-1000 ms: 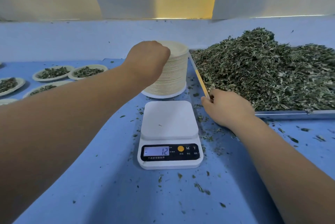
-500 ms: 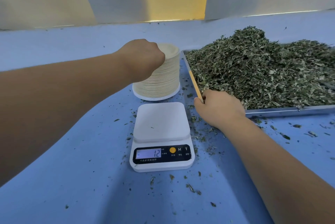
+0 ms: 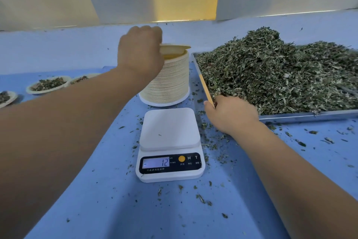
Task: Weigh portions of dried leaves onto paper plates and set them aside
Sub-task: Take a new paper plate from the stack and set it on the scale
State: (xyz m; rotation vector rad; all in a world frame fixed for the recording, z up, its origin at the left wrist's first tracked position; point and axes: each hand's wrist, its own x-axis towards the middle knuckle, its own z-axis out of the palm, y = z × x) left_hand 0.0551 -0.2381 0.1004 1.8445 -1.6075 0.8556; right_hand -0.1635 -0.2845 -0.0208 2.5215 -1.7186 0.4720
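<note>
One paper plate, probably light and bendy, so best held by its rim, tilts off the plate stack behind the scale. The left grip pinches that rim. The right grip curls round the leaf tray rim, right of the scale.

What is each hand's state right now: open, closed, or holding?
Left hand: pinches the top paper plate, its edge raised off the stack.
Right hand: curled at the metal tray corner; hold cannot be told.
</note>
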